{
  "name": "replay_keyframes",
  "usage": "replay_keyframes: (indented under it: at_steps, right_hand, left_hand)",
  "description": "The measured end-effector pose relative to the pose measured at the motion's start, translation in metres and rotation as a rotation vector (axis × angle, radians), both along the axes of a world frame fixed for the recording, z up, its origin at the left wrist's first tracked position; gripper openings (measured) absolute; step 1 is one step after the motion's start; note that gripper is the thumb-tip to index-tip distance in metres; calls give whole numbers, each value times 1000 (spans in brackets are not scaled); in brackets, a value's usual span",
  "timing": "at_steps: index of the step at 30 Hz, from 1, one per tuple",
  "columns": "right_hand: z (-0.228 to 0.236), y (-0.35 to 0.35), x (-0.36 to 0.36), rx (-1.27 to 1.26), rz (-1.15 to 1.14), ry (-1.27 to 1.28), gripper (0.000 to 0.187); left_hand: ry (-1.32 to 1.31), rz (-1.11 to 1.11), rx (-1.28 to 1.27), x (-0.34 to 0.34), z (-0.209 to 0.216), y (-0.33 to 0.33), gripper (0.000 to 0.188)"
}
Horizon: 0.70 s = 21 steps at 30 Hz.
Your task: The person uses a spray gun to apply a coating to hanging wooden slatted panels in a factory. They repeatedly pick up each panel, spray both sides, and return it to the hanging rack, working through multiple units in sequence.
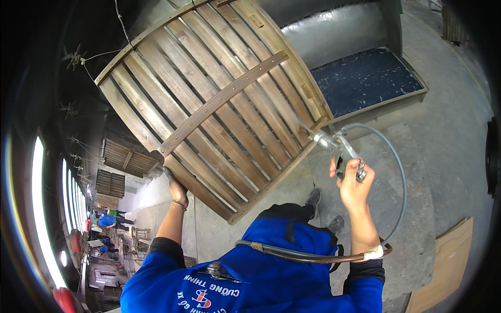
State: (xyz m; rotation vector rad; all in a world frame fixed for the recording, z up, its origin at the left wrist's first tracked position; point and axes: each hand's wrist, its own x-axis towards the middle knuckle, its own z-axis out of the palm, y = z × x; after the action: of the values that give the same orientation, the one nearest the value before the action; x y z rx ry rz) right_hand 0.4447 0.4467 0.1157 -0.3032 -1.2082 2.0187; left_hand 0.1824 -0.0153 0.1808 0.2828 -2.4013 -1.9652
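Two hands are occupied: the gun point(324, 140) is held in the right hand point(357, 183), its fingers wrapped about the handle, while the lower left edge of the panel point(222, 98) is touched by the left hand point(179, 194); whether that grip is closed or merely resting cannot be told. The panel is placed in front of the body, tilted, and apparently hung by thin wires point(123, 30).

If the panel is poorly steadied, it could be swung into the nozzle, which is set just beside its right corner. Runs could be caused by spray laid too long on one spot, and slat edges could be missed in the gaps. The gun could be tugged off aim if the looped hose point(400, 172) is caught.

The panel is built of long, straight wooden slats, brown with paler streaks, crossed by a darker bar dotted with round fixings. The gun is made of shiny metal; the hose is grey, smooth and curved. Dark, flecked liquid point(365, 78) is held in a metal tray point(383, 106) behind.
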Motion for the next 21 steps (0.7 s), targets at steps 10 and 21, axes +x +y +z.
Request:
replay_keyframes:
  at_steps: [10, 21]
  right_hand:
    - [7, 8, 17, 55, -109, -192, 65]
    - [-11, 18, -3, 66, -363, -475, 63]
  left_hand:
    - [20, 6, -14, -8, -12, 0, 102]
    - [20, -3, -51, -50, -52, -31, 103]
